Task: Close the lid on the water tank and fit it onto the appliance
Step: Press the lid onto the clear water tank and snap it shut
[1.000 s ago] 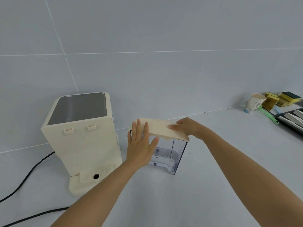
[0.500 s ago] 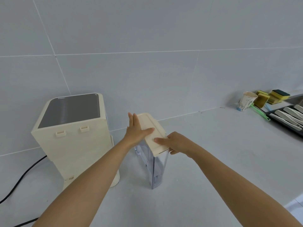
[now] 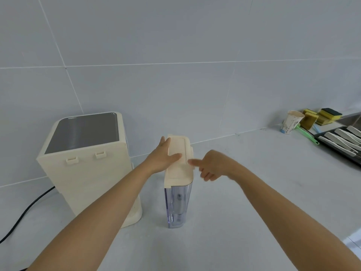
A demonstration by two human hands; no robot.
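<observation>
The clear water tank [image 3: 178, 204] stands upright on the counter, narrow end toward me, with its cream lid [image 3: 178, 173] lying flat on top. My left hand [image 3: 163, 157] rests flat on the lid's left side, thumb across the top. My right hand [image 3: 213, 165] hovers at the lid's right edge, index fingertip touching it, other fingers loosely curled. The cream appliance [image 3: 88, 169] with a dark grey top stands just left of the tank, two small clips on its near face.
A black power cord [image 3: 23, 214] runs left from the appliance. At the far right sit a paper cup [image 3: 292, 122], yellow sponges [image 3: 320, 116], a green-handled tool [image 3: 307, 133] and a dark tray of white pieces [image 3: 343, 139]. A tiled wall stands behind.
The tank has been turned so its narrow end faces me. The lid, earlier tilted in my right hand, now lies flat on the tank, and my right hand has let go of it.
</observation>
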